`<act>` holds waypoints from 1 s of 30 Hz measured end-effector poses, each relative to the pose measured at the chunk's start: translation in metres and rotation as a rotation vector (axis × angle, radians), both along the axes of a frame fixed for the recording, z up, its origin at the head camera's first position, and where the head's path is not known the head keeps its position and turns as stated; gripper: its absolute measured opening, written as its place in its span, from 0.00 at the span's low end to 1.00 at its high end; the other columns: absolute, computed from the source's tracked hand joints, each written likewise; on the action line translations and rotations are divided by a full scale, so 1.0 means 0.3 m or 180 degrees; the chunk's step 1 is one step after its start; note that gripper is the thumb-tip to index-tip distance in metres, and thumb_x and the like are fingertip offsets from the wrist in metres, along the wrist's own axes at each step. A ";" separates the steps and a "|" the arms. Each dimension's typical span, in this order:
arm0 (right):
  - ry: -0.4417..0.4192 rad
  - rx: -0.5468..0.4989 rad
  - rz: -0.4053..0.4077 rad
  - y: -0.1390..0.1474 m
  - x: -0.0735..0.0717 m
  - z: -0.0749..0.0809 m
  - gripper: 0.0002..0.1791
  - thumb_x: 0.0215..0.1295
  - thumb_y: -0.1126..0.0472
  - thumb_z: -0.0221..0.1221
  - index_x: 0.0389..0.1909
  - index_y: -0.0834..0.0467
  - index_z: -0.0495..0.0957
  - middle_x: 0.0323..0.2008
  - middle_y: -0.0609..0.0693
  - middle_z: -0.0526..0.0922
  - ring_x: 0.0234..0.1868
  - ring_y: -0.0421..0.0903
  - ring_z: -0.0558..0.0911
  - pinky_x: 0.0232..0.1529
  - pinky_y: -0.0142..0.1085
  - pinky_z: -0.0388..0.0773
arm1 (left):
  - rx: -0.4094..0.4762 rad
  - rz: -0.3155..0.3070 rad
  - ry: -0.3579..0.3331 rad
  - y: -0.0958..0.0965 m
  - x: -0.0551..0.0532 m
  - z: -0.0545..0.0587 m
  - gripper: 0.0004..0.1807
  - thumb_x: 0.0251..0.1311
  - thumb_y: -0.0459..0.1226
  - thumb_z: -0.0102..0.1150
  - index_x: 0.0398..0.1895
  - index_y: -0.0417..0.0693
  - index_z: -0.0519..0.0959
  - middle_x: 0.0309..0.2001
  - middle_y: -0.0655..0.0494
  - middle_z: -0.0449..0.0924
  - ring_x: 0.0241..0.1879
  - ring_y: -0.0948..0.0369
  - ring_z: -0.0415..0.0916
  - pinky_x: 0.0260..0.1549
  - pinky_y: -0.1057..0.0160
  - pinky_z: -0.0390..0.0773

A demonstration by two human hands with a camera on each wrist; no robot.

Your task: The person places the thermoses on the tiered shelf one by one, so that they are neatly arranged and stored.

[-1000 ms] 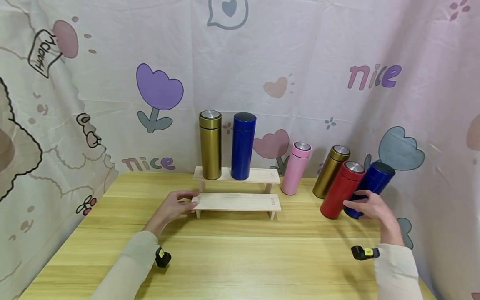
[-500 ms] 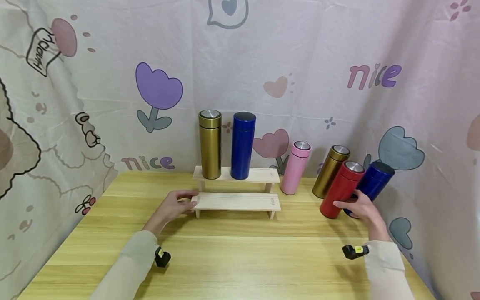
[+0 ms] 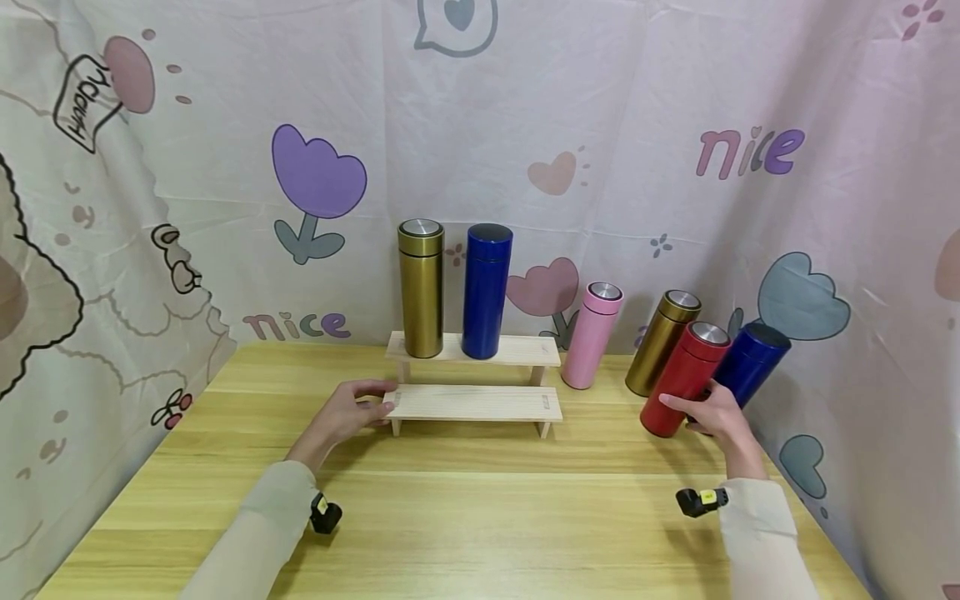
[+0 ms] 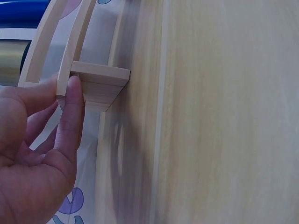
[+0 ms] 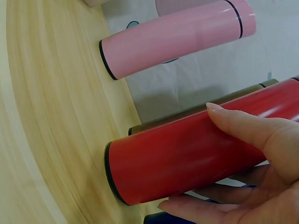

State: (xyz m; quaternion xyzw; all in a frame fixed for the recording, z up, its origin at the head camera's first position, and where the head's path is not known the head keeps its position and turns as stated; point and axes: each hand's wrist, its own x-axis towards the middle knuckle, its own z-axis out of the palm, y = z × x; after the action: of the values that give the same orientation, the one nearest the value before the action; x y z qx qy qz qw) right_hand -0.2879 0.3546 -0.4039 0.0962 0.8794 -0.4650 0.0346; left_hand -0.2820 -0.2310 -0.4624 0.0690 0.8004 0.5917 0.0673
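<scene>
At the left end of the lower step of a small wooden two-step stand (image 3: pixel 472 404), my left hand (image 3: pixel 351 419) pinches the board between thumb and fingers, as the left wrist view shows with the hand (image 4: pixel 46 144) up close. My right hand (image 3: pixel 712 414) is around a red thermos bottle (image 3: pixel 678 383), thumb on the near side and fingers on the other. That red bottle (image 5: pixel 177 156) stands upright on the table. A gold bottle (image 3: pixel 422 292) and a blue bottle (image 3: pixel 487 292) stand on the upper step.
A pink bottle (image 3: pixel 591 337) stands right of the stand. Close behind the red bottle are a second gold bottle (image 3: pixel 660 346) and a second blue bottle (image 3: pixel 752 362), partly hidden. A printed cloth (image 3: pixel 600 108) hangs behind the wooden table (image 3: pixel 465 525).
My right hand has moved left from beside the second blue bottle onto the red bottle and closed around it. The left hand stays on the stand; the bottles have not moved.
</scene>
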 end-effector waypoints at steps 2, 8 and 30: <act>0.0032 -0.0020 -0.0029 -0.001 0.001 0.000 0.53 0.68 0.48 0.66 0.78 0.72 0.48 0.72 0.76 0.63 0.66 0.70 0.74 0.62 0.57 0.83 | 0.0003 0.0013 -0.0020 0.000 0.000 0.000 0.25 0.69 0.31 0.63 0.68 0.33 0.74 0.61 0.33 0.74 0.42 0.63 0.83 0.47 0.58 0.90; 0.0032 -0.0082 -0.0042 -0.013 0.008 0.006 0.53 0.68 0.50 0.67 0.77 0.74 0.48 0.72 0.77 0.63 0.66 0.70 0.74 0.64 0.58 0.81 | -0.0009 -0.0012 0.0000 0.002 0.004 0.006 0.26 0.69 0.31 0.63 0.68 0.32 0.74 0.61 0.32 0.73 0.41 0.63 0.83 0.47 0.58 0.90; -0.0039 -0.0051 0.0439 -0.118 0.004 0.115 0.55 0.67 0.49 0.69 0.79 0.72 0.46 0.73 0.75 0.62 0.68 0.71 0.72 0.60 0.56 0.84 | -0.0050 0.0027 -0.0051 -0.005 -0.003 -0.001 0.25 0.69 0.32 0.63 0.68 0.36 0.75 0.62 0.34 0.73 0.42 0.61 0.83 0.48 0.58 0.90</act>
State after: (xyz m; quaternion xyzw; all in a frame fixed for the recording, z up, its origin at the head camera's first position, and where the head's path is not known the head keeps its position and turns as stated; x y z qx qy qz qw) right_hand -0.2867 0.3192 -0.3693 0.0379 0.8799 -0.4679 0.0728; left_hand -0.2829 -0.2324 -0.4628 0.0603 0.8047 0.5863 0.0718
